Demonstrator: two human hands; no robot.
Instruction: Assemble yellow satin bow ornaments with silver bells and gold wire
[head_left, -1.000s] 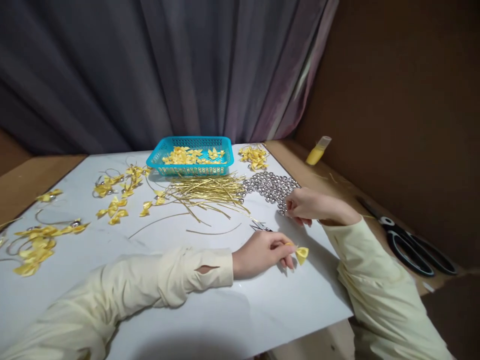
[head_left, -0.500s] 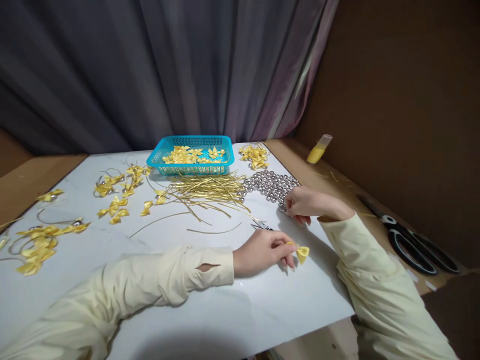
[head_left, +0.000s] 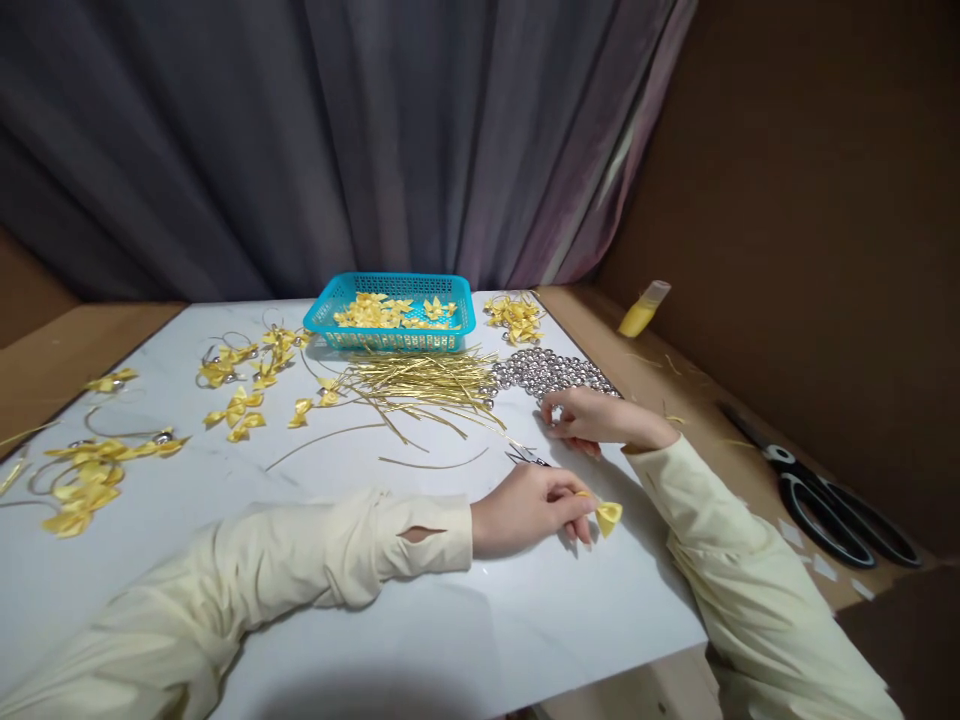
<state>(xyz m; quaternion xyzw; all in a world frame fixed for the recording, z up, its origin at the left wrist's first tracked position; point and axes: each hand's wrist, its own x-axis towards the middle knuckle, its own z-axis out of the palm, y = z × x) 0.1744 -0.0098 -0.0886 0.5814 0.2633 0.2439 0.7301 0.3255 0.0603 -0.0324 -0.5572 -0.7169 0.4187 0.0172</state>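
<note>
My left hand (head_left: 529, 508) is closed around a small yellow ribbon bow (head_left: 609, 517), pinched between thumb and fingers over the white tabletop. Part of the bow is hidden by the fingers. My right hand (head_left: 592, 417) is at the near edge of a pile of small shiny silver balls (head_left: 547, 372). Its thumb and fingertips are bent together at the left; what is between them is too small to make out. A small pair of metal-tipped snips or tweezers (head_left: 534, 458) lies just behind my left hand, partly covered by it.
A turquoise basket (head_left: 390, 340) of yellow bows stands at the back. Before it lies a bundle of gold ties (head_left: 424, 378). Bows with silver balls lie in groups at left (head_left: 86, 490) and back right (head_left: 516, 318). Large black scissors (head_left: 825, 505) and a yellow bottle (head_left: 641, 312) are at right.
My right hand has moved left and slightly off the pile of silver balls. My left hand keeps its hold on the bow. The whole view has shifted a little.
</note>
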